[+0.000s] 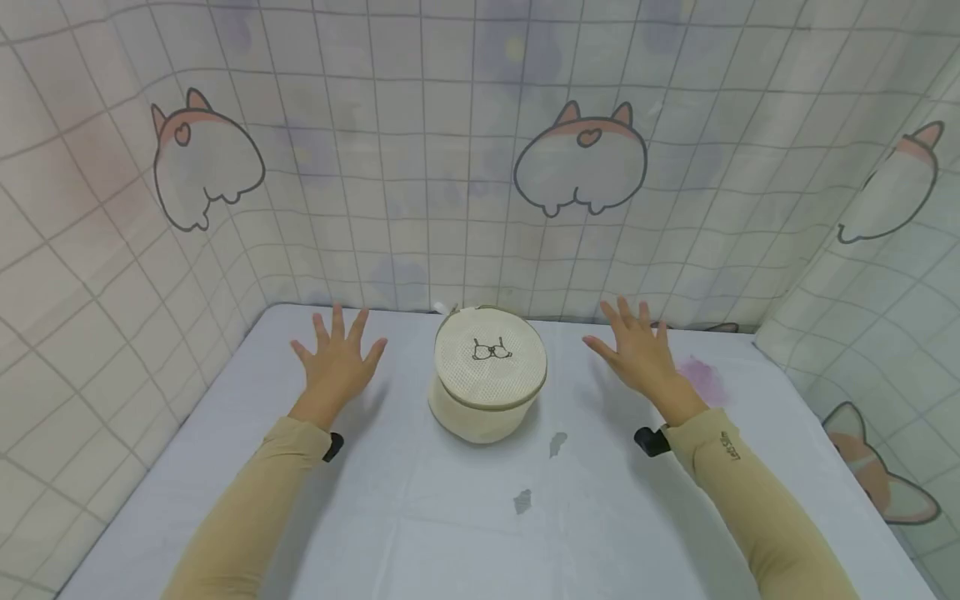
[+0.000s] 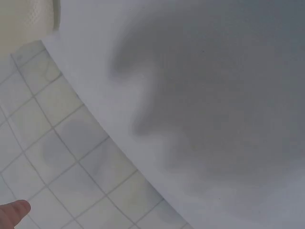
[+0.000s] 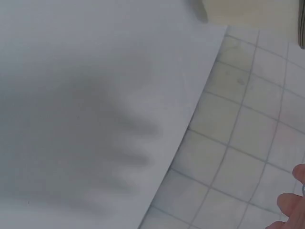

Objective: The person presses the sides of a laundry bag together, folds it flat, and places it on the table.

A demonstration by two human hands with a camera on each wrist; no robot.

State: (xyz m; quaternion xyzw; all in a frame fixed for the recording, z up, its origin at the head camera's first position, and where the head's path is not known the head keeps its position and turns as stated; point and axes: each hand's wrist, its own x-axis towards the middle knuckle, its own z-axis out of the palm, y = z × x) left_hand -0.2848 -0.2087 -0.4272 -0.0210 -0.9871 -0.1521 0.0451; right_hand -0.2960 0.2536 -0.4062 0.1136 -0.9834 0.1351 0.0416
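Note:
A round cream mesh bag [image 1: 491,367] with a zipped lid and a small glasses drawing stands near the back of the white table, between the two hands. To its left, my left hand [image 1: 335,360] is spread with fingers straight, holding nothing. On the bag's other side my right hand [image 1: 640,354] is likewise spread, touching nothing. Shadows under both hands suggest they hover over the table. The left wrist view catches a fingertip [image 2: 16,212] and a corner of the bag [image 2: 26,24]; the right wrist view shows a few fingertips [image 3: 289,204] and part of the bag [image 3: 252,16].
A grid-patterned curtain [image 1: 450,167] with cartoon animal drawings surrounds the back and sides of the white table [image 1: 420,517]. Two grey patches [image 1: 522,501] and a pink stain [image 1: 702,381] mark its surface. Each forearm carries a black wrist strap piece [image 1: 651,442].

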